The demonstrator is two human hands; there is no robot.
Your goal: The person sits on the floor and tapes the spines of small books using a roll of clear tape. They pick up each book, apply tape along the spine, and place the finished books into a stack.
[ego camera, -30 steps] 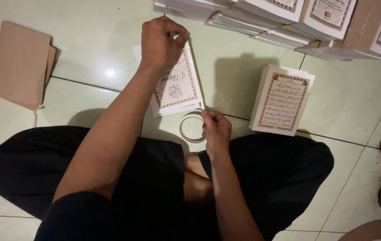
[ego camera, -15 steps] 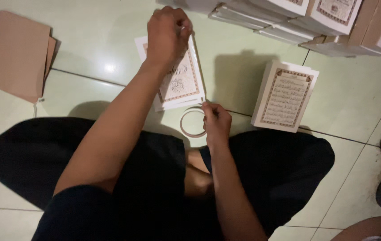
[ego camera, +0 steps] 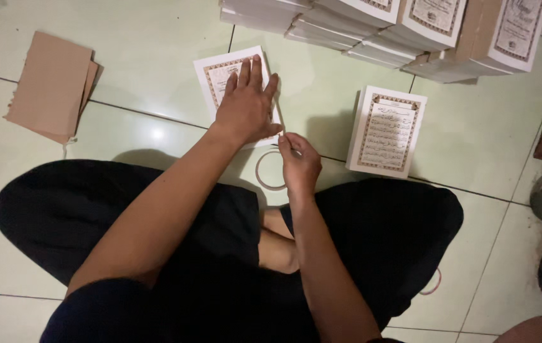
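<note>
Grip: left hand (ego camera: 245, 101) lies flat, fingers spread, pressing on a white booklet (ego camera: 220, 76) with an ornate printed border; right hand (ego camera: 297, 162) pinches a thin strip between thumb and fingertips, narrow hold, just beside the booklet's right edge.
Tape roll: a ring of tape (ego camera: 269, 170) lies flat on the tiled floor (ego camera: 150, 70), touching the right hand's left side.
Booklet place: on the floor, in front of the person's crossed legs.
Second booklet: another bordered booklet (ego camera: 386, 130) lies to the right, apart.
Stacks: piles of like booklets (ego camera: 379, 22) along the top.
Cardboard: brown sheets (ego camera: 52, 86) at far left.
</note>
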